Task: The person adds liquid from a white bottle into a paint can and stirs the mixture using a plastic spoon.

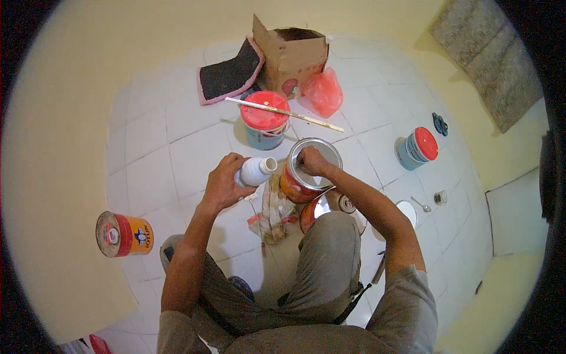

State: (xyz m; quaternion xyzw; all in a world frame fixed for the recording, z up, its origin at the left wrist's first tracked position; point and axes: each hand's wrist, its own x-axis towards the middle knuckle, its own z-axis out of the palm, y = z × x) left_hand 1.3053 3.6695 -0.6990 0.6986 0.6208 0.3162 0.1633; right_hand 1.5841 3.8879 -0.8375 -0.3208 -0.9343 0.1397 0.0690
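My left hand (223, 180) is wrapped round a white plastic bottle (254, 171). The bottle is tilted, and its uncapped mouth points right, toward a large open metal can (293, 184). Over that can's opening, my right hand (312, 161) is closed with its fingers curled down inside the rim. Whatever it grips, if anything, is hidden. The can has an orange-red side and a greyish inside. A soiled cloth (273, 215) lies left of the can, on the floor in front of me. Just behind my knee, an orange metal can (309, 215) is partly covered.
Beyond the open can stands a red-lidded bucket (265, 135) with a stick (306, 118) across it. Further back are a cardboard box (295, 56) and a red plastic bag (325, 94). Another bucket (408, 154) and a spoon (420, 205) are right; an orange-and-red can (125, 234) is left.
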